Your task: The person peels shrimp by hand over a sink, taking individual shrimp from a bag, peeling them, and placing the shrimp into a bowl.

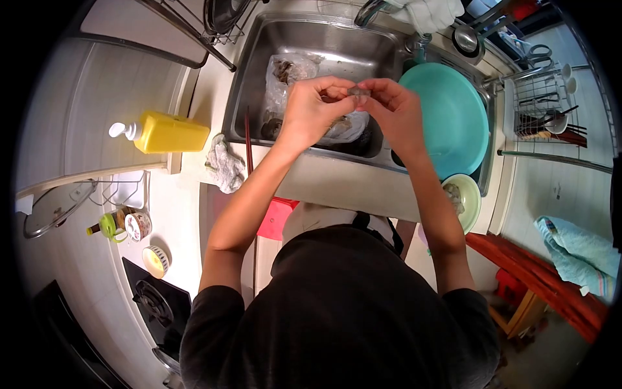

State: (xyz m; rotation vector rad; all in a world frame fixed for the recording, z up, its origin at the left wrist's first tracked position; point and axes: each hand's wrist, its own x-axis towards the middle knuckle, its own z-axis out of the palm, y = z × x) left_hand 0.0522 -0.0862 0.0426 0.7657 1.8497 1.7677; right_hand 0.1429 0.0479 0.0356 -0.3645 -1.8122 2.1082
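Note:
Over the steel sink point(324, 32), my left hand point(314, 107) and my right hand point(392, 113) meet, fingertips pinching a small greyish, translucent piece point(358, 94) that looks like a shrimp. Both hands have their fingers closed on it. Beneath them in the sink lie a clear plastic bag point(277, 91) with brownish scraps and another plastic bag point(346, 129), partly hidden by my hands. To the right, a large teal basin point(447, 117) rests over the sink's right side. Below it, a pale green bowl point(473, 204) holds greyish pieces, partly behind my right forearm.
A yellow pump bottle point(172, 132), a crumpled cloth point(225, 165) and reddish chopsticks point(248, 139) are left of the sink. The faucet point(369, 11) stands at the back. A wire rack point(551, 104) hangs at right; a stove point(155, 305) is at lower left.

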